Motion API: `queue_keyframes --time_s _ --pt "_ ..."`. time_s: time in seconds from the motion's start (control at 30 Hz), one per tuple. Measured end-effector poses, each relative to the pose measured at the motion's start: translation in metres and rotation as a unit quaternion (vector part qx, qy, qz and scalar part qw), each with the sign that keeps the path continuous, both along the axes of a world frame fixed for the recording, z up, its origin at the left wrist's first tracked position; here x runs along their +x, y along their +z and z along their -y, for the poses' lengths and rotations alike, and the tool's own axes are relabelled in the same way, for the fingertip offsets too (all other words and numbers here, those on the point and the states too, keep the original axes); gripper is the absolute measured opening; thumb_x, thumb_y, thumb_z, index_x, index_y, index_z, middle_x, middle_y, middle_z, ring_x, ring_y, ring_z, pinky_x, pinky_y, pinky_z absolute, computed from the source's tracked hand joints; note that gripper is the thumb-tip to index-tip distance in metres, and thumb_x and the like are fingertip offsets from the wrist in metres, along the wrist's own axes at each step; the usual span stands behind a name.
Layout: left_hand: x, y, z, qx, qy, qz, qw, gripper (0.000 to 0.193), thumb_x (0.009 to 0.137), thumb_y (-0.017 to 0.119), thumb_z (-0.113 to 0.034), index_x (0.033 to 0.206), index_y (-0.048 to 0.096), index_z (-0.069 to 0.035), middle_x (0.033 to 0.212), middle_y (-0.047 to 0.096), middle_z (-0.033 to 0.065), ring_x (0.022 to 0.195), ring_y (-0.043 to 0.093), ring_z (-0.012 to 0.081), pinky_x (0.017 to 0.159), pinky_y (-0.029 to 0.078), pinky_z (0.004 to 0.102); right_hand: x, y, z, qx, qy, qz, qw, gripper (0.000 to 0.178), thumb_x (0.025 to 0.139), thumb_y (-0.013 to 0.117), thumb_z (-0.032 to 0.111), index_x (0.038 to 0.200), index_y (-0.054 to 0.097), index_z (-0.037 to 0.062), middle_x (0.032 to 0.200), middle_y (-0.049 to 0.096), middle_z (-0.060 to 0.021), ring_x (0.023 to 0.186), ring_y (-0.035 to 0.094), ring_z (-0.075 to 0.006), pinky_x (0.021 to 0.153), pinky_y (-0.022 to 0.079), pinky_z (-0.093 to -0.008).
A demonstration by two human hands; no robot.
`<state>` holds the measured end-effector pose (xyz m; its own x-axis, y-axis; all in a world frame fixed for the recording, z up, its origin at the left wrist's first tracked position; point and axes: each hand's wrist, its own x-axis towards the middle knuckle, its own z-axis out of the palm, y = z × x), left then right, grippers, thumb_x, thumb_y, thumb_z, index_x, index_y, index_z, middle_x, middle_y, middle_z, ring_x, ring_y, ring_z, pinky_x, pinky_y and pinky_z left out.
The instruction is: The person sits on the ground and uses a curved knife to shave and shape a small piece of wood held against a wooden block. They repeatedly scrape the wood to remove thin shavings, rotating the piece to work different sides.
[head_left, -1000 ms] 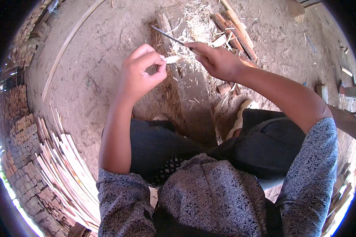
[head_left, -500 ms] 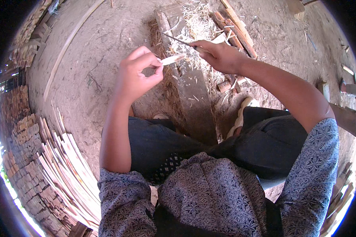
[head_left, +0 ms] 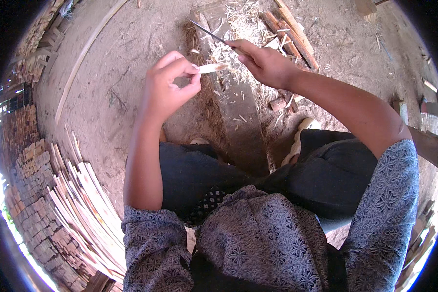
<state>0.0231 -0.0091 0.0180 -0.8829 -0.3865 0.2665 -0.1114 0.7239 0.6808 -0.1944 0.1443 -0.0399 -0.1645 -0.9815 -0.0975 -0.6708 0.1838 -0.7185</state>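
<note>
My left hand pinches one end of a short, pale piece of wood between thumb and fingers. The piece points to the right and darkens toward its free end. In my right hand is a knife, its handle mostly hidden by the fingers. The dark, narrow blade slants up and to the left, above the wood piece and apart from it. Below both hands a long wooden plank runs away from me between my feet, with pale shavings heaped on and beside its far part.
Reddish sticks lie right of the shavings, and a small wood block sits nearer. Long pale strips are piled at the left, beside stacked wood pieces. A long thin pole lies on the dirt floor.
My right hand and the knife have moved a little up and to the left, with the blade lifting away from the wood piece. My left hand has barely shifted and still holds the piece.
</note>
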Motion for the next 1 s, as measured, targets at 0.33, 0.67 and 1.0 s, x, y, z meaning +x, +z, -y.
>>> queue_keyframes --time_s 0.33,0.67,1.0 --pt "-0.005 -0.002 0.005 0.002 0.03 0.016 0.999 0.014 0.081 0.071 0.003 0.094 0.071 0.0 0.092 0.067 0.0061 0.091 0.073 0.0169 0.076 0.061 0.0262 -0.042 -0.072 -0.012 0.093 0.111 -0.076 0.986 0.043 0.102 0.048 0.02 0.145 0.047 0.0138 0.103 0.07 -0.0264 0.091 0.07 -0.0419 0.083 0.052 -0.0511" --pt "0.003 -0.016 0.055 0.114 0.192 -0.173 0.959 0.017 0.09 0.069 -0.003 0.107 0.07 -0.002 0.093 0.07 0.0059 0.083 0.067 0.0101 0.075 0.056 0.0234 -0.031 -0.084 -0.048 0.109 0.224 -0.043 0.967 0.036 0.1 0.053 0.023 0.129 0.055 0.0015 0.106 0.069 -0.0243 0.097 0.069 -0.0386 0.088 0.052 -0.0477" --pt "0.013 -0.01 0.056 0.094 0.213 -0.113 0.966 0.02 0.093 0.067 -0.002 0.113 0.068 -0.001 0.097 0.069 0.0052 0.086 0.066 0.0083 0.077 0.054 0.0223 -0.037 -0.089 -0.033 0.195 0.176 -0.103 0.959 0.049 0.105 0.044 0.045 0.126 0.064 0.0055 0.105 0.069 -0.0226 0.101 0.067 -0.0385 0.09 0.053 -0.0523"
